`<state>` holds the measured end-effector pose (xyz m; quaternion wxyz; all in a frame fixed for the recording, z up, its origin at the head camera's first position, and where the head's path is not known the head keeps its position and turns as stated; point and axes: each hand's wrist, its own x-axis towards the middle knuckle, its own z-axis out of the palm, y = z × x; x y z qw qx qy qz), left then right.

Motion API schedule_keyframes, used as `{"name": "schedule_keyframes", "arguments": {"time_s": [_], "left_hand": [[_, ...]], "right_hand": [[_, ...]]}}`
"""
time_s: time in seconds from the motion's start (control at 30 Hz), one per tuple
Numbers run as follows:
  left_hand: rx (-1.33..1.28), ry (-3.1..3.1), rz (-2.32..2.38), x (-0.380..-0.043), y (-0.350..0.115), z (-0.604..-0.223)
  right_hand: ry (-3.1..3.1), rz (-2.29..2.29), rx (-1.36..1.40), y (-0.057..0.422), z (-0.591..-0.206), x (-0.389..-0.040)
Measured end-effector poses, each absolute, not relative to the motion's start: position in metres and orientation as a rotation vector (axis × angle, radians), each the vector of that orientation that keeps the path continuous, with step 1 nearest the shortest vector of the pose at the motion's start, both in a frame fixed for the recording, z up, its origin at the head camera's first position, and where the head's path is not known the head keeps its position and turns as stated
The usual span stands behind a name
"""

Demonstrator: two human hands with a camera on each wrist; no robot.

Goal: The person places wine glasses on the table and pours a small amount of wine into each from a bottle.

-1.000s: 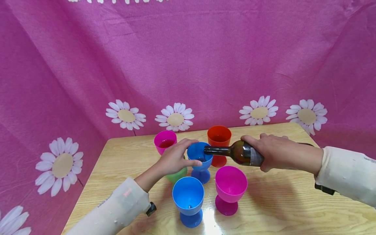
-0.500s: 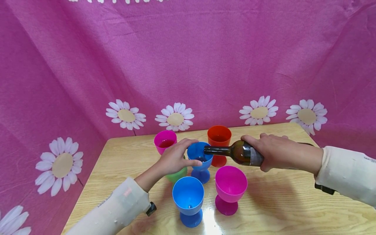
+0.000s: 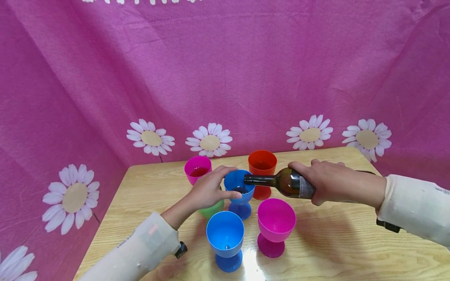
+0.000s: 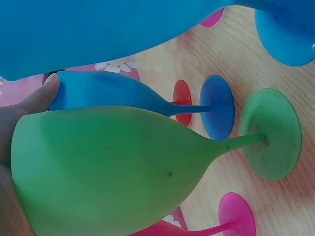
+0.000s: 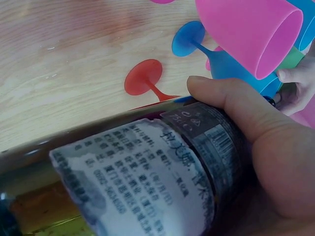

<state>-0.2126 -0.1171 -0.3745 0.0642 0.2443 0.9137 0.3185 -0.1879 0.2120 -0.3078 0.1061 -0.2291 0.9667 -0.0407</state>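
Note:
My left hand (image 3: 211, 191) holds the rear blue goblet (image 3: 240, 201) by its bowl, with thumb and fingers around the rim. Dark liquid lies in that goblet, which stands upright on the table. In my right hand (image 3: 327, 181) is a dark glass wine bottle (image 3: 290, 184), tipped almost level, its mouth over the goblet's rim. The right wrist view shows the bottle's white label (image 5: 138, 177) and some liquid inside. Just beneath my left hand stands a green goblet (image 3: 212, 210), mostly hidden in the head view but large in the left wrist view.
A second blue goblet (image 3: 225, 234) and a pink goblet (image 3: 276, 220) stand nearest me. Behind are a red goblet (image 3: 262, 162) and a magenta goblet (image 3: 197, 168) with red liquid. All stand on a wooden table (image 3: 147, 191) before a pink flowered cloth (image 3: 246, 78).
The dark liquid in the rear blue goblet covers slightly more of its inside than a second ago. Both hands and the bottle hold nearly still.

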Motion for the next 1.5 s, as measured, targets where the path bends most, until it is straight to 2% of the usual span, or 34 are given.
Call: {"name": "schedule_keyframes", "arguments": {"time_s": [1.5], "left_hand": [[0.758, 2.776, 0.948, -0.2127, -0.1171, -0.3757]], "right_hand": [[2.849, -0.106, -0.686, 0.2108, -0.3051, -0.1879]]}}
